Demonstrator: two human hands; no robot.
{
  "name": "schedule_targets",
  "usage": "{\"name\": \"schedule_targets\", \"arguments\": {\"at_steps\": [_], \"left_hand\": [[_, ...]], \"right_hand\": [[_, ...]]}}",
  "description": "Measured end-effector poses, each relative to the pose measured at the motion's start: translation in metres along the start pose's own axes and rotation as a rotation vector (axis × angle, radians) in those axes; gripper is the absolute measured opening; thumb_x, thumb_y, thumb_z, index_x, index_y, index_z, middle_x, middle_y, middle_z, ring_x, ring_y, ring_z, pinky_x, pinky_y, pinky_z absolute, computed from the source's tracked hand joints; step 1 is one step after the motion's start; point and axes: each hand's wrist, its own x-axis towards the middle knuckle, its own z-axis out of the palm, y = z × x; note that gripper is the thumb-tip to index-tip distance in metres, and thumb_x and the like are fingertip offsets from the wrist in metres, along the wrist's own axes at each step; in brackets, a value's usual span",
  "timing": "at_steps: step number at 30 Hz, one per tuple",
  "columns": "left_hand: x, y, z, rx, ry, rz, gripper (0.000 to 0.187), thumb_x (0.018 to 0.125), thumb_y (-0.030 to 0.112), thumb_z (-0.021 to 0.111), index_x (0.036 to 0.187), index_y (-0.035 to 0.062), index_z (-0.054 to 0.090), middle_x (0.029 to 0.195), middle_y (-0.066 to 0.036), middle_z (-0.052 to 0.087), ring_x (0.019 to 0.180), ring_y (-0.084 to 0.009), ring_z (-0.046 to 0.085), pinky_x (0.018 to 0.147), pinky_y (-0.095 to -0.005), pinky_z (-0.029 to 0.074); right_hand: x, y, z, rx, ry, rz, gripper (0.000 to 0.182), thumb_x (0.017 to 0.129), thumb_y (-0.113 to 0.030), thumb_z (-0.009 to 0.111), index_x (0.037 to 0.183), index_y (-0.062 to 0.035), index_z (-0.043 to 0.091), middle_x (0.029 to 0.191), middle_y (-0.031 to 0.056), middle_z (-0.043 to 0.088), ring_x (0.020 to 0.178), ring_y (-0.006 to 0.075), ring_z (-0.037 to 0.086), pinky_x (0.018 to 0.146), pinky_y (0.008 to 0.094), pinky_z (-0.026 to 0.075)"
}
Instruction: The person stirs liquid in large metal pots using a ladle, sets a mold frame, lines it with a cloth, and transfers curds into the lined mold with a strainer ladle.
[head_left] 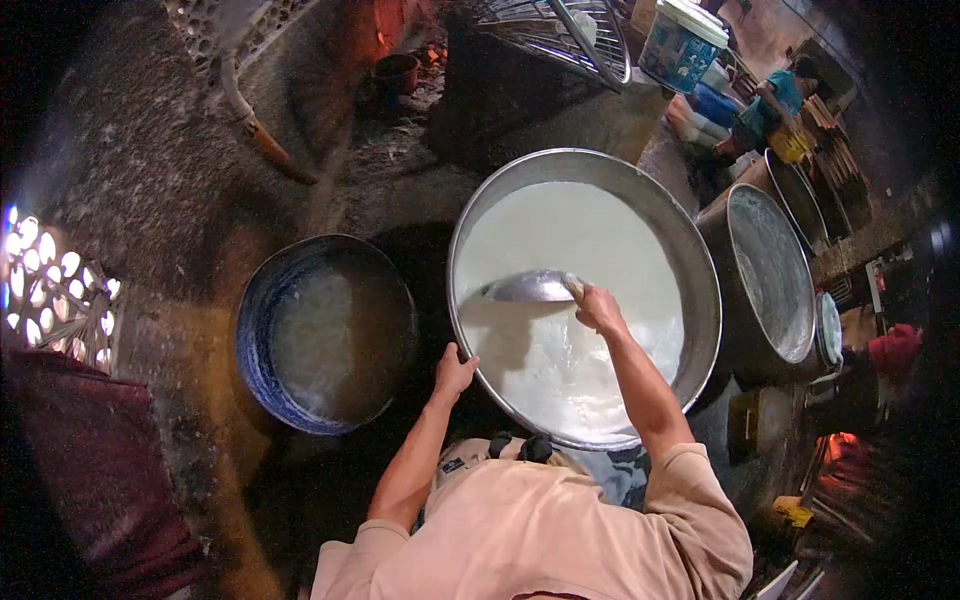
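Note:
A large round metal pot stands before me, holding a white, milky liquid. My right hand is closed on the near end of a shiny, rounded metal scoop. The scoop lies tilted at the liquid's surface, and its lower edge is partly hidden in the white liquid. At the pot's left side, my left hand grips the rim, thumb and fingers around the metal edge. Foam and streaks show in the liquid below the scoop.
To the left stands a blue-walled tub with cloudy liquid. Another metal vessel is tilted close on the right. A printed bucket and a wire basket are at the back. A person is at the far right.

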Motion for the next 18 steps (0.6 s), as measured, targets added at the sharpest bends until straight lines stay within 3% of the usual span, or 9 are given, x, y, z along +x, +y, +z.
{"name": "schedule_targets", "arguments": {"at_steps": [4,5,9,12,13,18], "left_hand": [[0.004,-0.007,0.002,-0.019,0.030,0.072,0.038,0.076,0.019,0.069,0.102,0.0002,0.049,0.099,-0.020,0.061,0.096,-0.0350,0.058,0.081,-0.0408,0.044],[0.003,-0.005,0.000,-0.027,0.031,0.067,0.038,0.075,0.019,0.069,0.102,0.0001,0.049,0.099,-0.020,0.061,0.097,-0.0351,0.058,0.081,-0.0407,0.044],[-0.006,0.007,-0.004,0.020,0.070,0.061,0.042,0.075,0.019,0.069,0.106,-0.0009,0.049,0.104,-0.022,0.060,0.100,-0.0355,0.057,0.083,-0.0391,0.044],[-0.002,0.001,0.000,0.010,0.060,0.033,0.044,0.077,0.018,0.068,0.110,-0.0016,0.048,0.113,-0.022,0.057,0.106,-0.0344,0.055,0.086,-0.0384,0.043],[0.001,-0.004,0.003,0.006,0.082,0.038,0.044,0.077,0.018,0.067,0.112,-0.0016,0.048,0.114,-0.022,0.056,0.107,-0.0340,0.054,0.087,-0.0384,0.043],[0.005,-0.009,0.007,-0.016,0.056,-0.028,0.047,0.080,0.017,0.064,0.121,-0.0002,0.046,0.119,-0.021,0.054,0.111,-0.0326,0.052,0.090,-0.0381,0.041]], "right_hand": [[-0.026,0.020,0.019,-0.056,0.039,-0.069,0.025,0.068,-0.003,0.052,0.091,0.0023,0.060,0.080,0.0223,0.063,0.066,0.0341,0.064,0.054,0.0413,0.054],[-0.025,0.034,0.032,0.017,-0.013,0.107,0.027,0.067,-0.004,0.054,0.093,0.0021,0.060,0.082,0.0225,0.063,0.072,0.0351,0.064,0.061,0.0434,0.054],[-0.066,0.056,0.037,-0.099,-0.070,0.070,0.029,0.066,-0.008,0.057,0.093,0.0001,0.062,0.086,0.0228,0.064,0.085,0.0377,0.062,0.075,0.0457,0.050],[-0.085,0.104,0.068,-0.173,-0.036,-0.043,0.031,0.065,-0.009,0.057,0.094,0.0005,0.061,0.088,0.0236,0.063,0.085,0.0386,0.061,0.075,0.0455,0.050],[-0.100,0.107,0.061,-0.087,-0.052,0.084,0.033,0.064,-0.009,0.057,0.096,0.0015,0.060,0.089,0.0240,0.063,0.085,0.0390,0.061,0.075,0.0462,0.049],[-0.142,0.171,0.075,-0.056,-0.073,0.201,0.031,0.066,-0.009,0.057,0.095,0.0008,0.060,0.089,0.0249,0.063,0.085,0.0403,0.060,0.078,0.0469,0.048]]}}
